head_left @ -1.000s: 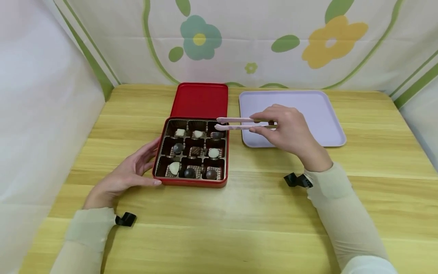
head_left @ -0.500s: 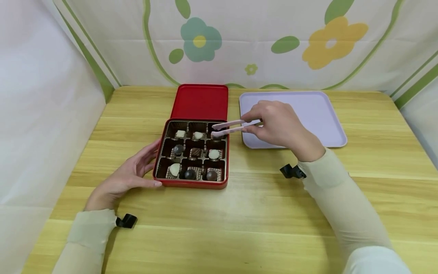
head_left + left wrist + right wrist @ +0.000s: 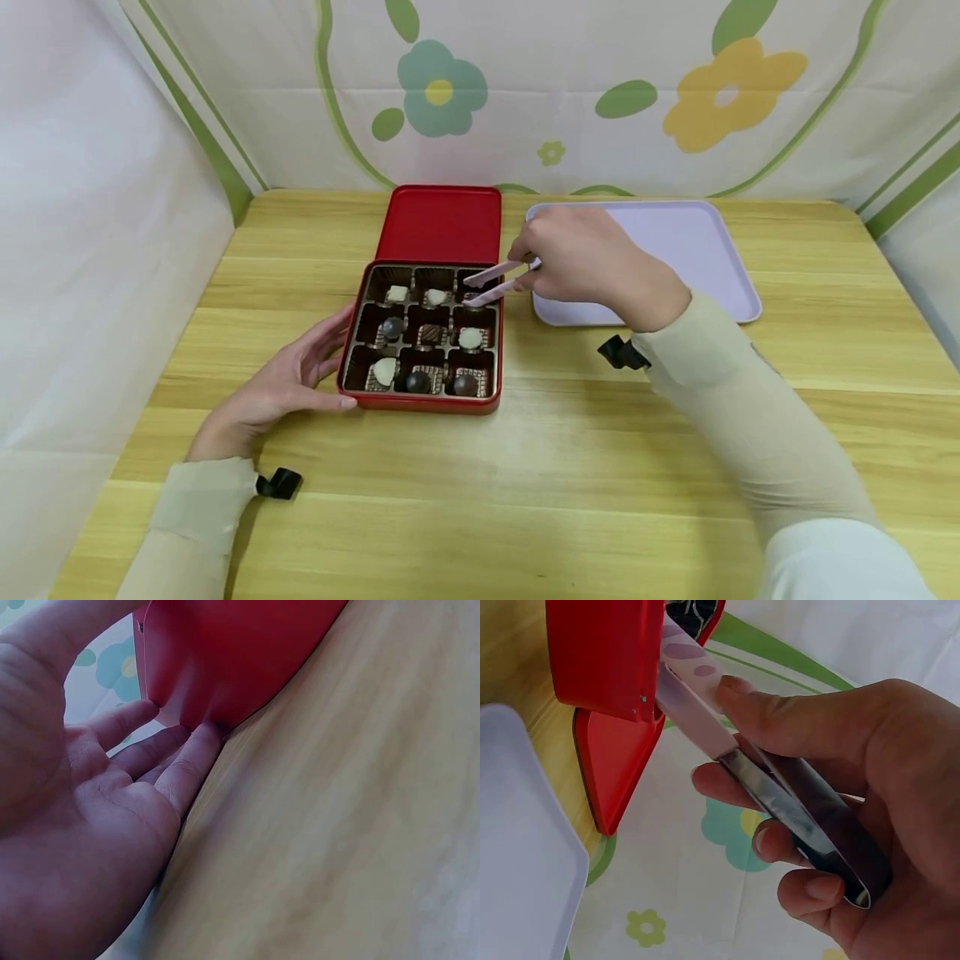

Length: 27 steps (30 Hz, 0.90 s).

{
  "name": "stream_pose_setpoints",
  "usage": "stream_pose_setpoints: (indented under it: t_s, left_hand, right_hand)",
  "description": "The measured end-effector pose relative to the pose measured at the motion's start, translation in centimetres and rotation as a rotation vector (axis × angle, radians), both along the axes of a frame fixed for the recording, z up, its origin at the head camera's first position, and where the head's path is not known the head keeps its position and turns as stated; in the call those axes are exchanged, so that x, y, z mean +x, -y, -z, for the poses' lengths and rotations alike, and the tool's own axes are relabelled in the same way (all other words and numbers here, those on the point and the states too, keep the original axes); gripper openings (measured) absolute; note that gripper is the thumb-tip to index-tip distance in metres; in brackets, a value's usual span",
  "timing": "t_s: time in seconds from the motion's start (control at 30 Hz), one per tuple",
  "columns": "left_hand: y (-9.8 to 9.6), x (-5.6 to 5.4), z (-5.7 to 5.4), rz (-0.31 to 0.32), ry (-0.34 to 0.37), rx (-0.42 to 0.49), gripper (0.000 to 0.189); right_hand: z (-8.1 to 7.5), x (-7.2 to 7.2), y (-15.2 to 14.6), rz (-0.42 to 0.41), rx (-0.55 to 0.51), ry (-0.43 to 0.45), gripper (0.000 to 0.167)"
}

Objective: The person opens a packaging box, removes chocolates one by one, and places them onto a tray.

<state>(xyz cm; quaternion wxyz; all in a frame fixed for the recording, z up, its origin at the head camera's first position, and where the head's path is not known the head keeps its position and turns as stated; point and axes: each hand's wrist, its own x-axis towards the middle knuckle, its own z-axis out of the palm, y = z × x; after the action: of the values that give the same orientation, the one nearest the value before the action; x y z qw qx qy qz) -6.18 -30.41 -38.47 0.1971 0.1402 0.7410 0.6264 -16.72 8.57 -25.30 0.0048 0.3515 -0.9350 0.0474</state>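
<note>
A red square tin holds chocolates in a dark tray of small compartments, one piece per compartment. My left hand rests at the tin's left side, its fingertips touching the red wall in the left wrist view and its thumb at the front left corner. With thumb and fingers, my right hand holds small tongs with pink tips and, in the right wrist view, a metal body. The parted tips reach into the back right compartment, at a dark chocolate. Whether they touch it I cannot tell.
The tin's red lid lies flat behind it. To the right is a pale lilac tray, partly under my right hand. All stand on a wooden table, with a flower-print cloth behind.
My right hand has moved left and tilted, bringing the tong tips from above the tin's right edge down into the back right compartment. My left hand has stayed on the tin.
</note>
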Motion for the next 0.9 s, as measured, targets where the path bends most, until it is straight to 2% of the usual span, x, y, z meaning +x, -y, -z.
stream_pose_setpoints:
  t_s: [0.37, 0.5, 0.63, 0.9]
  left_hand:
    - [0.4, 0.0, -0.3, -0.008, 0.016, -0.018, 0.119]
    - [0.2, 0.0, -0.1, -0.002, 0.012, 0.013, 0.117]
    - [-0.1, -0.1, 0.0, 0.010, 0.008, 0.027, 0.114]
    - [0.0, -0.2, -0.1, 0.010, -0.002, 0.024, 0.114]
  right_hand:
    - [-1.4, -1.6, 1.4, 0.066, 0.054, 0.181, 0.016]
    - [-1.0, -2.0, 1.7, 0.032, 0.057, 0.203, 0.010]
    - [0.0, -2.0, 1.0, 0.017, -0.011, 0.211, 0.006]
    - [1.5, -1.6, -1.5, 0.086, -0.251, 0.240, 0.012]
